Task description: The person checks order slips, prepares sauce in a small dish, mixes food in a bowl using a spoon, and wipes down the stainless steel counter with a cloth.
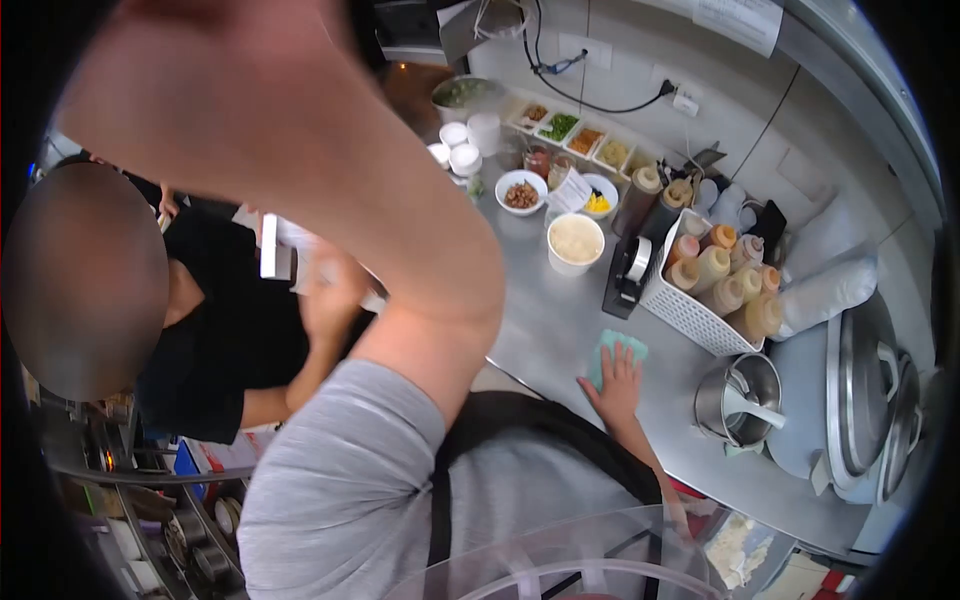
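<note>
My right hand (619, 386) lies flat, fingers spread, on a light green cloth (606, 352) on the steel counter (535, 335). My left arm is raised across the view, very close to the camera. The left hand (215, 50) is a blur at the top left, and its fingers cannot be made out. Ahead of the right hand stands a white tub (575, 245) with pale contents. A black tape dispenser (622, 290) is beside it. To the right sits a metal pot (740, 400) with a white-handled utensil inside.
A white basket (700, 318) of squeeze bottles stands against the wall side. Bowls of toppings (521, 193) and a row of ingredient trays (560, 126) line the back. Large lids (862, 390) lean at the right. A co-worker in black (225, 320) is close on the left.
</note>
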`<state>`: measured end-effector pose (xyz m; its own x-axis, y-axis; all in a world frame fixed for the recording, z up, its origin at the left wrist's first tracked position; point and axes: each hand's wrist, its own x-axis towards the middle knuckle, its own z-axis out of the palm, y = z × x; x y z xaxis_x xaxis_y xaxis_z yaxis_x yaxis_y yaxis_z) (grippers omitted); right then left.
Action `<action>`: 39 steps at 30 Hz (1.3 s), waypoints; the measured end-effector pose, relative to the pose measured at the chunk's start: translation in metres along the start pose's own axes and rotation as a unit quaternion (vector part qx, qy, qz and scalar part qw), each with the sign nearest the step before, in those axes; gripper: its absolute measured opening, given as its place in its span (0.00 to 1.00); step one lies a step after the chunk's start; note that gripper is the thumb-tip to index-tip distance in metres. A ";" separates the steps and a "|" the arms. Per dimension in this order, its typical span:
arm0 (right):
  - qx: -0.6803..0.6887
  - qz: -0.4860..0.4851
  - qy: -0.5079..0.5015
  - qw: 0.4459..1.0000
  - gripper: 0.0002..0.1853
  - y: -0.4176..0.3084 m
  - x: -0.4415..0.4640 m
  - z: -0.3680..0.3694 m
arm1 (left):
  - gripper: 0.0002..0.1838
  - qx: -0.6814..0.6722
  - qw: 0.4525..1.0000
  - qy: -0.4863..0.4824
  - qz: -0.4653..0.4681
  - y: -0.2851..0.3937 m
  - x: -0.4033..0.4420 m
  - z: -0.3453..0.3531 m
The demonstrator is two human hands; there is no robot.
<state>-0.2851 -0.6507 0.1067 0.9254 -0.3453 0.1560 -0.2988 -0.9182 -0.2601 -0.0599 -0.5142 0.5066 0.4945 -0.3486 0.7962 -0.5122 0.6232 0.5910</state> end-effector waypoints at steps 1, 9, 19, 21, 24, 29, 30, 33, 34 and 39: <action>0.008 -0.018 -0.001 1.000 0.39 -0.005 0.007 0.001 | 0.06 0.030 0.999 0.008 0.016 0.003 0.008 -0.010; 0.028 -0.093 0.010 0.995 0.38 -0.028 0.048 0.018 | 0.05 0.158 0.986 -0.030 0.036 0.000 0.032 -0.028; 0.037 -0.288 -0.110 0.951 0.39 -0.083 0.074 0.030 | 0.06 -0.082 0.952 -0.075 -0.286 -0.115 -0.116 -0.018; 0.133 -0.286 -0.092 0.945 0.38 -0.095 0.108 0.074 | 0.20 -0.052 0.928 -0.098 -0.357 -0.126 -0.165 -0.020; -0.046 -0.373 0.016 0.927 0.36 -0.119 0.157 0.085 | 0.19 0.043 0.908 -0.131 -0.396 -0.106 -0.214 -0.043; 0.069 -0.312 -0.028 0.947 0.37 -0.173 0.266 0.107 | 0.18 0.015 0.826 -0.015 -0.563 -0.060 -0.256 -0.103; 0.069 -0.315 -0.026 0.946 0.37 -0.186 0.284 0.113 | 0.18 0.041 0.816 0.017 -0.577 -0.052 -0.260 -0.113; 0.058 -0.288 -0.030 0.955 0.37 -0.218 0.314 0.127 | 0.17 0.051 0.806 0.074 -0.585 -0.039 -0.277 -0.145; 0.054 -0.289 -0.039 0.955 0.37 -0.228 0.318 0.131 | 0.16 0.060 0.811 0.098 -0.573 -0.038 -0.282 -0.155; 0.079 -0.386 -0.038 0.918 0.33 -0.250 0.274 0.127 | 0.16 0.060 0.823 0.103 -0.555 -0.044 -0.279 -0.190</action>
<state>0.0726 -0.4913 0.0930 0.8624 0.4165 0.2877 0.4853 -0.8417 -0.2364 -0.0420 -0.3119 0.2339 0.8070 -0.5226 -0.2750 0.2760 -0.0780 0.9580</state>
